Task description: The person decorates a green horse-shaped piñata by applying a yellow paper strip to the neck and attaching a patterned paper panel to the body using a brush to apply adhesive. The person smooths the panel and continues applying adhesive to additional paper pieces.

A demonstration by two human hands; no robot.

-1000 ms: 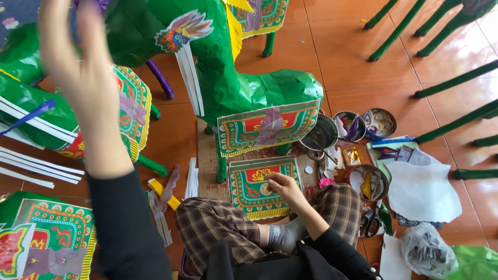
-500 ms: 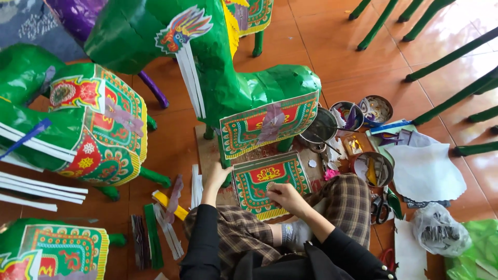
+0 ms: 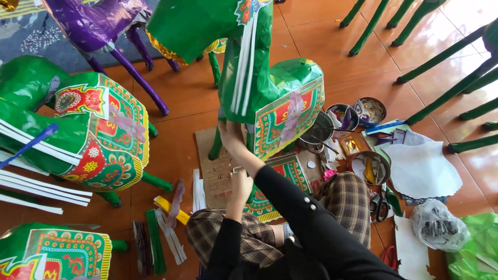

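Right grip (image 3: 232, 136) closed on green paper horse (image 3: 270, 88) | left grip (image 3: 240, 179) pinching small scrap (image 3: 237, 170)

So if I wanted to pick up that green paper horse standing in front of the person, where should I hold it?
Probably the green paper horse is best taken from above, hands on both flanks of the broad body. Its legs look thin, and the patterned saddle panel and white paper strips hang loose, likely to tear.

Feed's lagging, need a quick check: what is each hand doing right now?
Left hand: raised above the patterned paper panel on the lap; whether it holds anything cannot be told.
Right hand: pressed against the green paper horse figure; grip unclear.
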